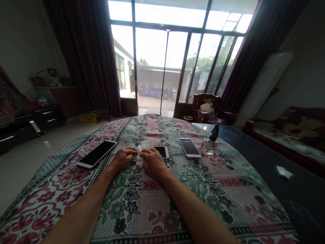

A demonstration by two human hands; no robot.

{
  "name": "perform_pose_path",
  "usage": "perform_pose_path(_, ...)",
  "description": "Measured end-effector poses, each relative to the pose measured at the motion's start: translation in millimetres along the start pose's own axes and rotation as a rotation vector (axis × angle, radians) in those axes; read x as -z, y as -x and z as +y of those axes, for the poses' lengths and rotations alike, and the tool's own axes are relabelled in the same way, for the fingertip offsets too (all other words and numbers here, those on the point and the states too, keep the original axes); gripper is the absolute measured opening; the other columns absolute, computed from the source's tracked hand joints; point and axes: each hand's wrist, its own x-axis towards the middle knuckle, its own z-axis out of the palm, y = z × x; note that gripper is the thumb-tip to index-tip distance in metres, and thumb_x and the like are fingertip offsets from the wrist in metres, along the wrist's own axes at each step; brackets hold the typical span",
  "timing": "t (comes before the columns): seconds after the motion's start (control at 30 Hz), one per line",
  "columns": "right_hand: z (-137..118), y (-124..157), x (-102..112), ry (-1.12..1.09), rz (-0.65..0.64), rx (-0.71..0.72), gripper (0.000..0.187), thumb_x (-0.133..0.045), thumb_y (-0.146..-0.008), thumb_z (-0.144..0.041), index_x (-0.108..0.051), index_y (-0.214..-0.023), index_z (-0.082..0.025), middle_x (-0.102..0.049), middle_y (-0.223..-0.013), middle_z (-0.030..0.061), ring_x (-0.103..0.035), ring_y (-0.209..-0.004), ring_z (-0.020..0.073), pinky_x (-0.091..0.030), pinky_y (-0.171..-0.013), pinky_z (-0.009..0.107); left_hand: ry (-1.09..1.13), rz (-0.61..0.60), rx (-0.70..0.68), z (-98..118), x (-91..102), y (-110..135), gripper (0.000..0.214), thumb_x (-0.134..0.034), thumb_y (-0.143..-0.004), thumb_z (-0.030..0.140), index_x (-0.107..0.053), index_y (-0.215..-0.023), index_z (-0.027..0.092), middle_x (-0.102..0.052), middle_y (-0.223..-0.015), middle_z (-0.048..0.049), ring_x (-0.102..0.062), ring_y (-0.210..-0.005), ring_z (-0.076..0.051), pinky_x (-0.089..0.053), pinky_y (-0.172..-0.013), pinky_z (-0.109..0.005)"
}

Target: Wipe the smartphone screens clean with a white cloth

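My left hand (123, 157) and my right hand (152, 163) rest close together on a floral patchwork cloth (142, 206), with a crumpled white tissue (145, 145) gripped between their fingers. A black-screened smartphone (96, 154) lies to the left of my left hand. Another smartphone (161, 152) sits just beyond my right hand, partly hidden by it and the tissue. A third smartphone (190, 148), with a white frame, lies further right. Beyond it stands a small glass bird figurine (212, 140).
The cloth covers part of a dark glass tabletop (256, 162), where a small white scrap (283, 172) lies. A red sofa (291, 135) stands at right, a carved chair (206, 108) by the glass doors (152, 57), and a low black cabinet (30, 120) at left.
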Motion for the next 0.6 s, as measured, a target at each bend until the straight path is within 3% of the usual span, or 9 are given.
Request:
perform_pose_path(0.17, 16, 2, 2, -0.044, 0.095, -0.115, 0.025, -0.056, -0.082, -0.013, -0.077, -0.094, -0.021, -0.074, -0.11, 0.0024, -0.061, -0.102, 0.0177, -0.04, -0.098, 0.027, -0.006, -0.003, 0.02, -1, -0.2, 0, 0.038, -0.046, -0.062, 0.026, -0.081, -0.076, 0.025, -0.078, -0.103, -0.0015, -0.071, -0.101, -0.023, -0.052, -0.101, -0.036)
perform_pose_path(0.37, 38, 10, 22, 0.111, 0.117, -0.401, 0.023, -0.054, -0.085, -0.012, -0.076, -0.082, -0.018, -0.075, -0.102, 0.0079, -0.062, -0.099, 0.0199, -0.04, -0.096, 0.029, 0.002, 0.006, 0.022, -3, -1.8, 0, 0.039, -0.045, -0.062, 0.028, -0.081, -0.076, 0.025, -0.078, -0.101, -0.0019, -0.071, -0.1, -0.023, -0.052, -0.101, -0.037)
perform_pose_path(0.43, 37, 10, 21, 0.105, 0.107, -0.369, 0.023, -0.054, -0.085, -0.013, -0.076, -0.087, -0.019, -0.074, -0.106, 0.0072, -0.06, -0.103, 0.0202, -0.04, -0.098, 0.03, 0.004, 0.02, 0.026, -3, -2.6, 0, 0.038, -0.045, -0.062, 0.028, -0.08, -0.075, 0.025, -0.078, -0.101, -0.0025, -0.072, -0.1, -0.024, -0.052, -0.101, -0.038)
perform_pose_path(0.6, 17, 8, 8, 0.035, 0.067, -0.136, 0.027, -0.052, -0.089, -0.014, -0.074, -0.104, -0.02, -0.07, -0.119, 0.0044, -0.056, -0.11, 0.019, -0.038, -0.1, 0.03, -0.009, 0.063, 0.033, -1, -2.6, 1, 0.036, -0.045, -0.064, 0.028, -0.079, -0.073, 0.024, -0.079, -0.098, -0.0033, -0.073, -0.097, -0.024, -0.053, -0.1, -0.04)
